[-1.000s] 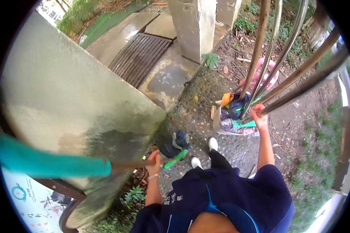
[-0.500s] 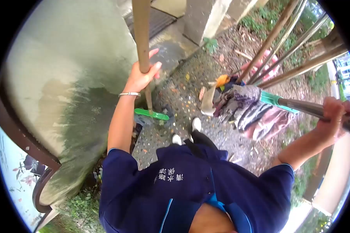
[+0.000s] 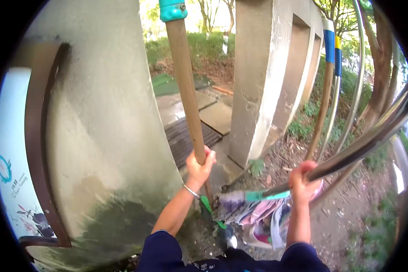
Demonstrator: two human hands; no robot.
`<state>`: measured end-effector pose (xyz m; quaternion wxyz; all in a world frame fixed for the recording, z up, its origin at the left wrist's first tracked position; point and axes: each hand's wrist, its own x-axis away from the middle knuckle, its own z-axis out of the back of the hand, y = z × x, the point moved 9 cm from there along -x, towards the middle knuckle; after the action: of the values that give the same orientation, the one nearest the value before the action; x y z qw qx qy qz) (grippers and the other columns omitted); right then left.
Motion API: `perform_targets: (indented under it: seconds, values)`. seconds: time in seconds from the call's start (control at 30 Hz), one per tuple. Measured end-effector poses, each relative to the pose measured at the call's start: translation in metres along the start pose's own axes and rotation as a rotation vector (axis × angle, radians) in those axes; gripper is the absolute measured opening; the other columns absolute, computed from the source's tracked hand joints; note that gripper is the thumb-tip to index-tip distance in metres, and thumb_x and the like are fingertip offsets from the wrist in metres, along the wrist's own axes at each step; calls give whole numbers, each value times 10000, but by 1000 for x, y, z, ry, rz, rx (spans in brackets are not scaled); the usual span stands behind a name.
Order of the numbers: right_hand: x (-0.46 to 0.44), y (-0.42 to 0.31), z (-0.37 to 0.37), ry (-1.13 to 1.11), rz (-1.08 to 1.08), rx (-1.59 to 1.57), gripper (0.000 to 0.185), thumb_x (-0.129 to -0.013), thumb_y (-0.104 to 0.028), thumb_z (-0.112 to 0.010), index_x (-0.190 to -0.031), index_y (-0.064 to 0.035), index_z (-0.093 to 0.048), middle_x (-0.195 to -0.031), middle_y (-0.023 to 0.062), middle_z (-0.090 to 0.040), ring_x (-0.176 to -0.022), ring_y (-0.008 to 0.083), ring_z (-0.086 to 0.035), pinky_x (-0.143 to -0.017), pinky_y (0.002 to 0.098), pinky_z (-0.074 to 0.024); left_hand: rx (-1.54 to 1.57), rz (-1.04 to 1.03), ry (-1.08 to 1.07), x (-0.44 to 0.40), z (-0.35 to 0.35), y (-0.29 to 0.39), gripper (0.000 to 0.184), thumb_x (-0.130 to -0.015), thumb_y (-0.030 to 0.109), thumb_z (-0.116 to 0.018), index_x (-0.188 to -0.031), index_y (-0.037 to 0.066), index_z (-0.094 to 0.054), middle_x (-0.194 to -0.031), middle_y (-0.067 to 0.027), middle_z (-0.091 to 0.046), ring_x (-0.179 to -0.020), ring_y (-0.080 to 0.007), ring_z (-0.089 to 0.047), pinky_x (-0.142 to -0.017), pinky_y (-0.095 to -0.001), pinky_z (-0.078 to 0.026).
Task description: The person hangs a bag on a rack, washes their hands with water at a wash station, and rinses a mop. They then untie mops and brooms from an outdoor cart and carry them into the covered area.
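Observation:
My left hand is closed around a wooden pole, which has a turquoise cap at its top. Low on this pole is a narrow green head, partly covered by a mop; what hangs under it is hidden. My right hand grips the shiny metal handle of that mop. Its turquoise clamp holds grey, pink and white cloth strips, which hang just right of the wooden pole, overlapping the green head in view. My shoe shows below.
A stained concrete wall with a framed sign stands at left. Concrete pillars rise ahead beside paving and a grate. Several upright poles, one blue-banded, and a tree trunk stand at right.
My view has tilted up. The mop in my right hand has swung in from the right, towards the wooden pole. My left hand keeps its grip on that pole.

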<state>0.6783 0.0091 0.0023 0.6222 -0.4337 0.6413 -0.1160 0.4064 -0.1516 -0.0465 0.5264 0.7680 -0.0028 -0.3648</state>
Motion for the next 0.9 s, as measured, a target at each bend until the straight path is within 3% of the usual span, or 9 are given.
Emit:
perform_targets:
  seconds: [0.1,0.2,0.27,0.33,0.47,0.5,0.6,0.67,0.9]
  values:
    - [0,55,-9,3,-108,-43,181,-643,52,-568,-782,-37,-493,-590,-3,-480,-489,54,-442,-458,171,-356,36,-147,-12,-32,-27,5,135,-696,5,-537,-700,42,-407,-535,-42,-475,-380,-74,-413,-357,-190,-344]
    - [-10,95,-16,-8,-159,-91,195,-630,65,-566,-778,-40,-496,-586,-4,-475,-487,52,-439,-456,171,-353,-2,-144,11,-64,-38,-5,164,-674,-14,-546,-692,42,-393,-530,-41,-468,-387,-80,-424,-343,-202,-351]
    - [-16,117,-20,-16,-230,-78,206,-622,76,-562,-775,-45,-497,-590,-2,-473,-483,55,-436,-451,174,-351,44,-61,29,-82,-38,-18,156,-648,13,-618,-665,25,-464,-568,-21,-509,-492,-68,-489,-441,-202,-398]
    - [-23,124,-25,-144,-37,80,199,-693,72,-496,-832,-51,-423,-568,19,-398,-404,92,-385,-358,203,-309,-45,-172,20,-99,-41,-19,141,-653,15,-613,-750,5,-512,-578,-18,-516,-497,-66,-500,-446,-197,-399]
    - [-34,153,-24,-114,-18,194,208,-701,65,-491,-875,-34,-437,-517,16,-414,-399,82,-376,-356,197,-284,-9,-127,8,-139,-47,-31,199,-686,16,-576,-877,5,-523,-582,-11,-527,-503,-67,-516,-470,-191,-413]
    - [-36,163,-18,12,-138,146,246,-641,71,-576,-849,-33,-494,-570,1,-466,-486,58,-420,-471,173,-346,-30,-133,-4,-150,-47,-37,205,-691,15,-569,-890,13,-522,-572,-6,-526,-501,-63,-516,-468,-189,-412]
    - [-46,186,-19,30,-146,105,222,-682,54,-541,-878,-32,-484,-557,25,-462,-426,67,-400,-389,177,-317,-123,-130,-31,-181,-44,-64,204,-705,23,-556,-905,51,-526,-543,4,-526,-488,-46,-508,-459,-186,-409]
    - [-48,199,-19,117,-222,113,214,-710,54,-509,-902,-31,-467,-521,28,-439,-402,71,-383,-364,178,-288,-152,-243,-63,-202,-43,-85,200,-728,28,-543,-922,-6,-508,-519,-11,-515,-393,-43,-430,-364,-162,-333]
    - [-72,247,-27,243,-240,221,271,-705,68,-504,-937,-38,-415,-524,24,-422,-424,72,-361,-374,184,-286,-296,-131,-18,-275,-1,-201,168,-727,37,-554,-895,43,-541,-536,6,-531,-495,-49,-501,-472,-188,-410]
